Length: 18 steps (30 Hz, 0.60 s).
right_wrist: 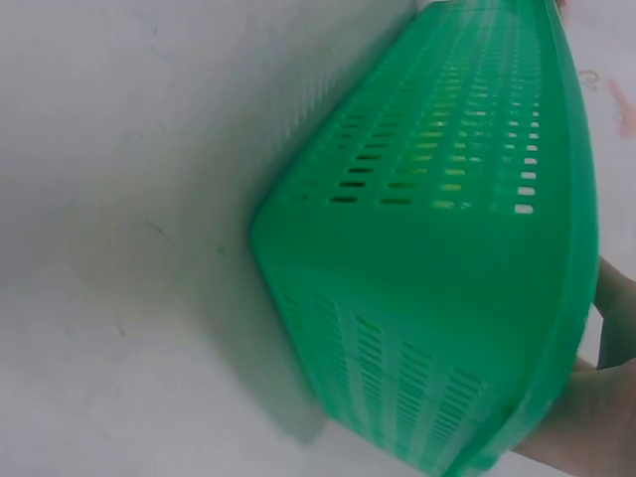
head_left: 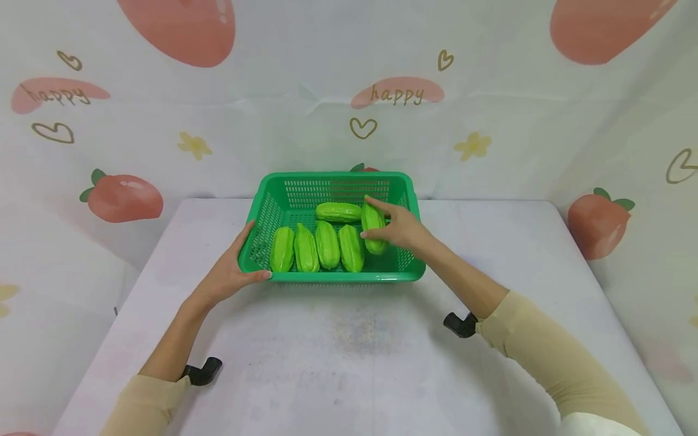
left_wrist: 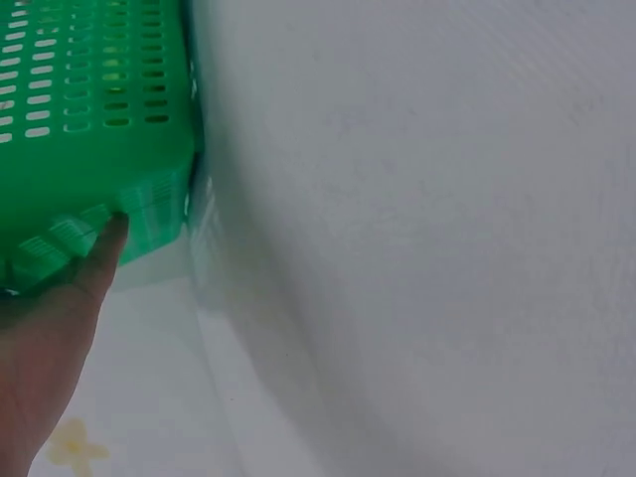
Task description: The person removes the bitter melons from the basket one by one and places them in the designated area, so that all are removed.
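Observation:
A green plastic basket [head_left: 338, 277] with slotted walls sits on the table. Inside it, several light green ridged gourds [head_left: 327, 244] stand in a row along the front, and one more gourd [head_left: 338, 212] lies crosswise behind them. My right hand [head_left: 400, 229] reaches over the right side and grips another ridged gourd [head_left: 374, 225] between thumb and fingers, lengthwise at the end of the row. At the front left corner, my left hand [head_left: 226, 272] rests against the basket, thumb along the front rim and extended fingers at the left side. The left wrist view has a straight finger [left_wrist: 107, 243] on the outer wall.
A white table [head_left: 338, 357] carries the basket near its back edge. Behind it hangs a pale cloth [head_left: 283, 133] printed with strawberries, hearts and flowers. Black wrist mounts [head_left: 460, 325] stick out beside both forearms.

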{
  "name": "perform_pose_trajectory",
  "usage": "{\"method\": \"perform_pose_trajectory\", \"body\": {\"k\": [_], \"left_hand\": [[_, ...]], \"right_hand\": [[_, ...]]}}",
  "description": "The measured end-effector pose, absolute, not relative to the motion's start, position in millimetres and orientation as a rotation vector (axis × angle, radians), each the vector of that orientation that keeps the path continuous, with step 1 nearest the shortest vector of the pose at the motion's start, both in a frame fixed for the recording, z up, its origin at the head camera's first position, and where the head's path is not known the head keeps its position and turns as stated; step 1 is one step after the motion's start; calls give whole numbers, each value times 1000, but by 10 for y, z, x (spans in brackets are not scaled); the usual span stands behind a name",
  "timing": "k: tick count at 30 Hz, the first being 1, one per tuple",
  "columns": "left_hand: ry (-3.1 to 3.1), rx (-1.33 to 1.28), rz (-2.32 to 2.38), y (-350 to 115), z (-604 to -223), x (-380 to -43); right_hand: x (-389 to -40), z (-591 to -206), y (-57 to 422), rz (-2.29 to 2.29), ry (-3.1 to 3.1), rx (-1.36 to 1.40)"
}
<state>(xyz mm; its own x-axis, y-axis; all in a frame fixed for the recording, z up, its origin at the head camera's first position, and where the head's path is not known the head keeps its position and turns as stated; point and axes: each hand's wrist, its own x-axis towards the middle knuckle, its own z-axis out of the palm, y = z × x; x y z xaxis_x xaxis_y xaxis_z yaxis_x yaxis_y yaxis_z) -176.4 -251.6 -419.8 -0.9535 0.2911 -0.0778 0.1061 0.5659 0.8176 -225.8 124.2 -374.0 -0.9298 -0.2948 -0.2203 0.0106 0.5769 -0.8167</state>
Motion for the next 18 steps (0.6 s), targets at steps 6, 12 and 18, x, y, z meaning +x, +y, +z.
{"method": "perform_pose_trajectory", "body": {"k": [6, 12, 18], "left_hand": [[2562, 295, 1358, -2516, -4173, -1754], [2532, 229, 1379, -2518, -4148, -1778], [2506, 186, 1403, -2499, -4120, -1835]], "right_hand": [[-2279, -3673, 1333, -1316, 2473, -253], [-2290, -3585, 1445, -1300, 2501, -250], [-2313, -3551, 1553, -1330, 2503, -251]]}}
